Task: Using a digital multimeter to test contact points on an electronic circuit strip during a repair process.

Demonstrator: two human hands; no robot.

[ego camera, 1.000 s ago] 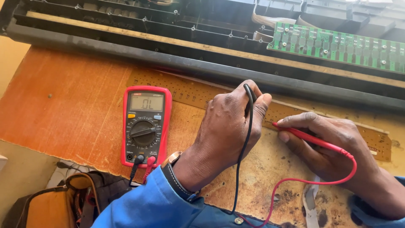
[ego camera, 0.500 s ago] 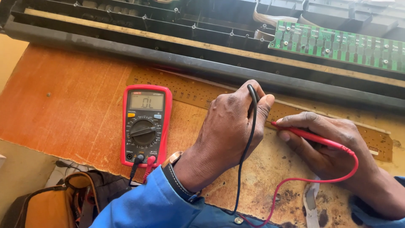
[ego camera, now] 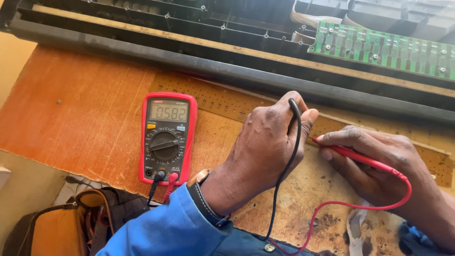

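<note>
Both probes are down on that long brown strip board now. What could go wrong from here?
The black probe and red probe tips sit close together on the strip board; a slip could bridge contacts. The black lead drapes over the left hand, so shifting it may tug the multimeter.

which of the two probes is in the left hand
The black probe: the left hand pinches it, its black wire trailing down past the wrist. The red probe lies in the right hand.

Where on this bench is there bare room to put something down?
The bare wooden benchtop left of the red multimeter, below the long black housing, looks free. It is crowded around the left hand, right hand and brown circuit strip.
</note>
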